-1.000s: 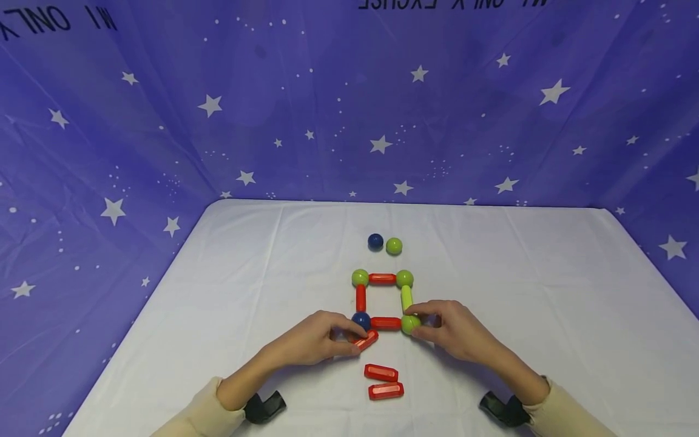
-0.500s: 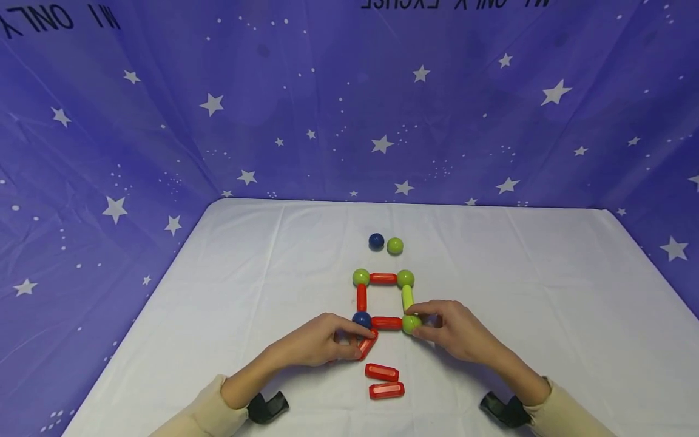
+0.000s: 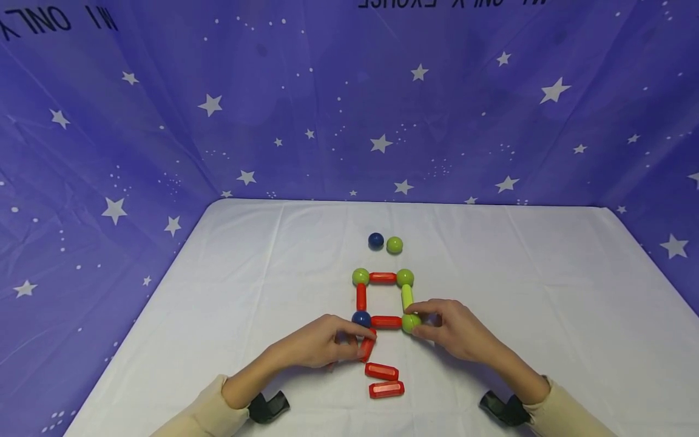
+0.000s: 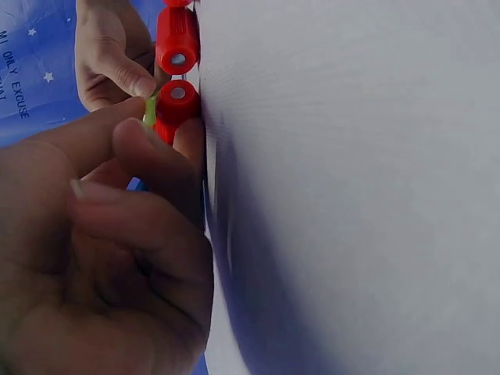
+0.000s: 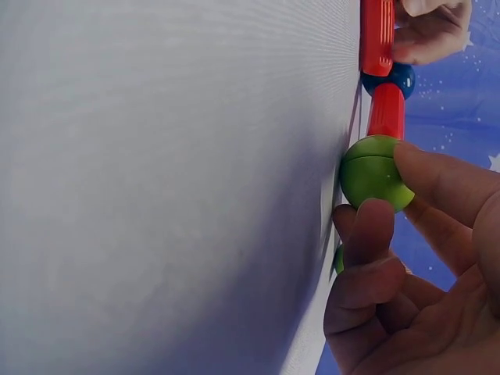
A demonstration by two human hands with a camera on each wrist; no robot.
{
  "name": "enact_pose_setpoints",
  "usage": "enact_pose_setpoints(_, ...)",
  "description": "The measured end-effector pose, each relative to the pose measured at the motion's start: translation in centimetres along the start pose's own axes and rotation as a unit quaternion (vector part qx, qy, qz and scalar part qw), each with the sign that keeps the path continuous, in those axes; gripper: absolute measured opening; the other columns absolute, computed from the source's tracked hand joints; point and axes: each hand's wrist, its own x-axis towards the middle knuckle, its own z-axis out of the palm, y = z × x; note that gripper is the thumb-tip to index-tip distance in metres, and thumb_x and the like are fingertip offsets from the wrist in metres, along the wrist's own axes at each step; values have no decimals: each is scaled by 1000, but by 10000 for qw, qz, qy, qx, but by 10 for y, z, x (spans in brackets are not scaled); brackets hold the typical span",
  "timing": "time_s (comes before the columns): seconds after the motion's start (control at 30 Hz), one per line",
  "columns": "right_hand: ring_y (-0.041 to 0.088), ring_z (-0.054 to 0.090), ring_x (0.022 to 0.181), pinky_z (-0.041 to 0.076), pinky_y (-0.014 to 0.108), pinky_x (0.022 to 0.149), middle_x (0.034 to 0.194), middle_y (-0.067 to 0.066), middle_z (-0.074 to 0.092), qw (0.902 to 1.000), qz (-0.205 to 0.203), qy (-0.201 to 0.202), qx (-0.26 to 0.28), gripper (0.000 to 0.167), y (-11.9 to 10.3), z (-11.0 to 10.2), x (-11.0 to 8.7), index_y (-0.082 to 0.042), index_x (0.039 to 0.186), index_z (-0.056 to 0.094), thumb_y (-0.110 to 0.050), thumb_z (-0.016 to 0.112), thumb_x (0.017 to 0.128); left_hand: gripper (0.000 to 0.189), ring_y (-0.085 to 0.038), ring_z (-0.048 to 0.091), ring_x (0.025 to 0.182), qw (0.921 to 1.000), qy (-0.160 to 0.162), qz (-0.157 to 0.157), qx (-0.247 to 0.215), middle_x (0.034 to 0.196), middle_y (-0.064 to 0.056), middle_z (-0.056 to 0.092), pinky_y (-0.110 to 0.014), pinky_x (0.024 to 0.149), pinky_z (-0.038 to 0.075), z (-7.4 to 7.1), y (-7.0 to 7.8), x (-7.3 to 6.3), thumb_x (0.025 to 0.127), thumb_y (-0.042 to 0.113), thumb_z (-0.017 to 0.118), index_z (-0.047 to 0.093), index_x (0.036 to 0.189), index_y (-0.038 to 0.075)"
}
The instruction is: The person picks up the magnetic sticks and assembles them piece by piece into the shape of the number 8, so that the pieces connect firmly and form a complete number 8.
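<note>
On the white table a square frame is made of rods and balls. My left hand point(image 3: 317, 343) pinches a red rod point(image 3: 368, 347) just below the dark blue ball point(image 3: 361, 318), the frame's near-left corner. Whether rod and ball touch is hard to tell. Metal shows in the end of the held red rod point(image 4: 176, 109) in the left wrist view. My right hand point(image 3: 457, 329) pinches the green ball point(image 5: 375, 173) at the near-right corner between thumb and fingers. A red rod point(image 3: 386, 322) joins these two corners; a yellow-green rod point(image 3: 407, 296) forms the right side.
Two loose red rods point(image 3: 382, 371) lie in front of the frame. Behind it sit a loose blue ball point(image 3: 375, 241) and a loose green ball point(image 3: 395, 245). A bit of red shows beneath the left hand. A purple star-printed cloth point(image 3: 327, 109) surrounds the table.
The red rod in my left hand has turned from a slant to nearer upright in the head view, its near end swinging toward the loose rods. My right hand stays on the green ball.
</note>
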Motion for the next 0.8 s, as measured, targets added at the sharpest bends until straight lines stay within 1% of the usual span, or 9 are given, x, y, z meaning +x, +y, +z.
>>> enact_pose_setpoints(0.13, 16, 53, 79, 46, 27, 65, 104, -4, 67, 10000, -10, 2, 16, 33, 0, 0, 0, -12, 119, 72, -19, 77, 87, 28, -7, 45, 44, 9999, -25, -44, 136, 69, 9, 52, -20, 49, 38, 0, 0, 1, 96, 20, 64, 70, 124, 21)
enact_pose_setpoints(0.23, 16, 53, 80, 46, 27, 65, 104, -5, 67, 10000, -8, 16, 17, 33, 0, 1, 0, -12, 119, 72, -20, 77, 87, 23, -9, 49, 44, 9997, -44, -151, 190, 67, 8, 54, -21, 49, 40, 0, 1, 2, 96, 24, 65, 72, 118, 22)
enact_pose_setpoints(0.3, 16, 53, 80, 46, 27, 65, 104, -5, 67, 10000, 3, 23, 17, 33, 0, 1, 0, -13, 119, 72, -20, 77, 87, 20, -10, 51, 45, 9995, -19, -213, 219, 69, 8, 56, -22, 50, 42, 1, 1, 2, 95, 25, 67, 73, 114, 22)
enact_pose_setpoints(0.43, 16, 53, 81, 47, 27, 66, 105, -5, 67, 10000, 9, 20, 30, 33, 0, 1, 0, -13, 119, 72, -20, 77, 87, 16, -12, 54, 44, 9992, 54, -317, 256, 69, 6, 58, -24, 52, 45, 1, 2, 2, 93, 24, 69, 73, 109, 22)
enact_pose_setpoints(0.57, 16, 53, 81, 46, 27, 66, 105, -4, 67, 10000, 6, -6, 38, 34, -1, 1, 0, -12, 119, 71, -20, 77, 87, 16, -12, 54, 43, 9990, 125, -358, 247, 70, 6, 59, -24, 51, 46, 2, 3, 0, 92, 21, 70, 73, 108, 22)
enact_pose_setpoints(0.67, 16, 52, 80, 46, 27, 65, 104, -4, 67, 10000, 3, 1, 29, 34, -1, 1, 0, -12, 120, 71, -19, 76, 87, 15, -12, 54, 42, 9988, 161, -377, 254, 66, 6, 58, -23, 51, 46, 3, 5, 0, 92, 22, 71, 73, 107, 22)
enact_pose_setpoints(0.8, 17, 52, 80, 46, 26, 65, 104, -4, 66, 10000, 9, 19, 24, 34, 0, 1, -1, -12, 120, 71, -19, 76, 87, 15, -13, 54, 41, 9988, 196, -375, 256, 61, 4, 57, -24, 55, 46, 3, 8, 0, 91, 25, 73, 73, 105, 22)
